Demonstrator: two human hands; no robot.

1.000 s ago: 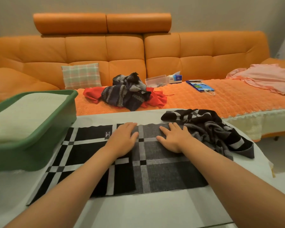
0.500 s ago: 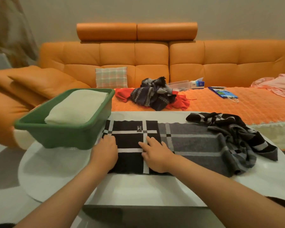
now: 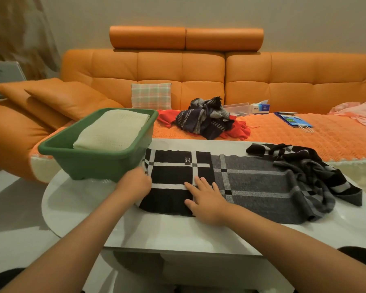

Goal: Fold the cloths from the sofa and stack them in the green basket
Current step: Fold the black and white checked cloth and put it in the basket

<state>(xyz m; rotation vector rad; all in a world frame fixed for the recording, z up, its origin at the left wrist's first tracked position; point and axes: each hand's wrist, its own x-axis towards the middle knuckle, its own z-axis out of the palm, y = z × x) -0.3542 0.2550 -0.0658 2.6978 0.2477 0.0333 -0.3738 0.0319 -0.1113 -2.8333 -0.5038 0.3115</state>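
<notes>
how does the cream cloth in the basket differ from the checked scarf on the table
The cream cloth is plain; the checked scarf is black and grey with white lines. The cream cloth is folded into a pad; the checked scarf lies spread out, its right end bunched. The cream cloth sits in the green basket; the checked scarf lies on the table. Both are cloths.

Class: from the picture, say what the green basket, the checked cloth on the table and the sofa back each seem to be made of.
Green basket: moulded plastic, probably; smooth matt walls, rolled rim.
Checked cloth: soft woven or knitted fabric, maybe wool; fuzzy, limp folds.
Sofa back: leather or imitation; smooth sheen, tufted seams.
</notes>
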